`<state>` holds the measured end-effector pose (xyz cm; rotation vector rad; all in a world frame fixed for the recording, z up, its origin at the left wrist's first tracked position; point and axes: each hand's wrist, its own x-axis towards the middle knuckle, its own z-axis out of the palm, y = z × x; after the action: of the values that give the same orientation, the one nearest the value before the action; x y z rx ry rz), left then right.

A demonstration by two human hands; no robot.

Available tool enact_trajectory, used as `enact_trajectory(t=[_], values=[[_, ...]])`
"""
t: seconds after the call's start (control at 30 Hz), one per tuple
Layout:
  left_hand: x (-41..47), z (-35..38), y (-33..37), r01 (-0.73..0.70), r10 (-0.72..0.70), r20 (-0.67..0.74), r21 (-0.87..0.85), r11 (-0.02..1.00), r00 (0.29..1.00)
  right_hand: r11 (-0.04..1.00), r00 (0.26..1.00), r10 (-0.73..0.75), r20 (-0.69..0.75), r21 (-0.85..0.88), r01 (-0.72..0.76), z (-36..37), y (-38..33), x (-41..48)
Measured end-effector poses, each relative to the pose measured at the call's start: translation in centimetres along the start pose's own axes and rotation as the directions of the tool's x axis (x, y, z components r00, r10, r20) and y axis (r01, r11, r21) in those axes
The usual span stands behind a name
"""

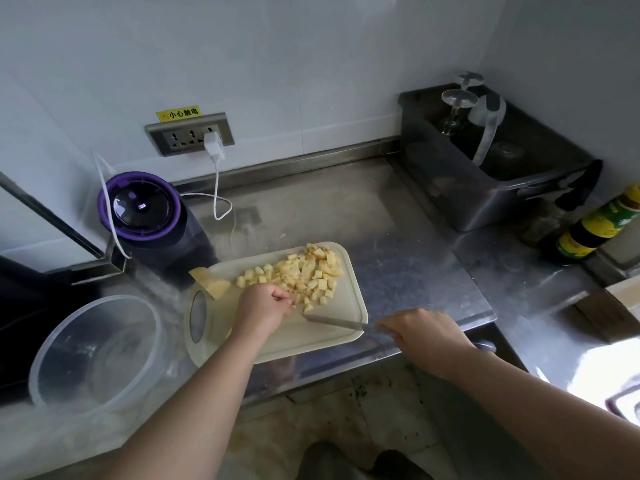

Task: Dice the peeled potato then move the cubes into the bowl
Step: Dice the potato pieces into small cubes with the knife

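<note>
**Cubes piled on the board, bowl waiting at the left**

We see the cutting board (311, 341) lying at the front edge of the steel tabletop (415, 265), about midway along it. The potato cubes (304, 271) sit in a loose heap on the far right part of the board. One larger uncut potato piece (211, 284) rests at the board's far left corner, partly over its rim.

The left grip (266, 303) is at the near left side of the heap. Its fingers are curled in tight around a few cubes, knuckles up, with the forearm crossing the board's front left corner.

The right grip (419, 329) is just off the board's right front corner, closed round the handle of the knife (332, 321). The blade lies low across that corner of the board. Its tip points left toward the heap and stops just short of the nearest cubes.

The clear plastic bowl (104, 298) stands upright near the tabletop's front left corner, just beside the board's left end. We cannot make out any cubes inside it.

Toward the back left edge stands a dark appliance with a purple-ringed lid (142, 206). A white charger (213, 147) is plugged into the wall socket above it. In the far right corner we see a metal container (450, 188) holding upturned wine glasses (457, 98). A sauce bottle (595, 226) stands at the right edge.
</note>
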<state>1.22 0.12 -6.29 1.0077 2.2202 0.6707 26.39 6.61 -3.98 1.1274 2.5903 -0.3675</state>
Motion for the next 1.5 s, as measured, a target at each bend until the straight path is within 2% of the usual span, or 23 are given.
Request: enact_trajectory(t=[0.13, 0.3, 0.4, 0.47, 0.6, 0.7, 0.97, 1.33, 1.5], values=[[-1.0, 0.4, -0.6, 0.027, -0.027, -0.007, -0.029, 0.999, 1.0, 0.983, 0.992, 0.117, 0.037, 0.141, -0.121, 0.0, -0.2, 1.0], [-1.8, 2.5, -0.1, 0.106, -0.104, 0.043, -0.06, 0.993, 0.994, 0.956, 0.988, 0.156, 0.001, 0.253, -0.151, -0.6, -0.2, 0.4], [-2.0, 4.1, 0.1, 0.239, -0.222, 0.098, -0.22, 0.946, 0.97, 0.969, 0.993, 0.116, -0.003, 0.218, -0.112, -1.1, -0.9, -0.8], [-1.9, 4.8, -0.1, 0.286, -0.269, 0.097, -0.261, 0.922, 0.958, 0.982, 0.997, 0.071, 0.015, 0.172, -0.073, -1.2, -1.8, -1.4], [-1.6, 5.2, -0.3, 0.302, -0.295, 0.063, -0.234, 0.924, 0.953, 0.995, 0.998, 0.022, 0.053, 0.094, -0.027, -1.0, -3.0, -1.9], [-1.7, 5.4, -0.2, 0.325, -0.32, 0.064, -0.275, 0.905, 0.945, 0.998, 0.995, 0.024, 0.098, 0.047, -0.028, -0.6, -3.4, -2.1], [-1.2, 5.7, -0.3, 0.346, -0.344, 0.058, -0.282, 0.895, 0.937, 1.0, 0.993, 0.028, 0.112, -0.01, -0.027, 0.3, -3.8, -2.1], [-1.0, 5.8, -0.3, 0.346, -0.332, 0.099, -0.29, 0.892, 0.938, 0.996, 0.994, 0.029, 0.109, 0.081, -0.037, 0.5, -3.6, -1.1], [-1.0, 5.6, -0.3, 0.3, -0.287, 0.091, -0.378, 0.876, 0.954, 0.99, 0.997, 0.056, 0.046, 0.126, -0.061, -0.1, -3.4, -0.8]])
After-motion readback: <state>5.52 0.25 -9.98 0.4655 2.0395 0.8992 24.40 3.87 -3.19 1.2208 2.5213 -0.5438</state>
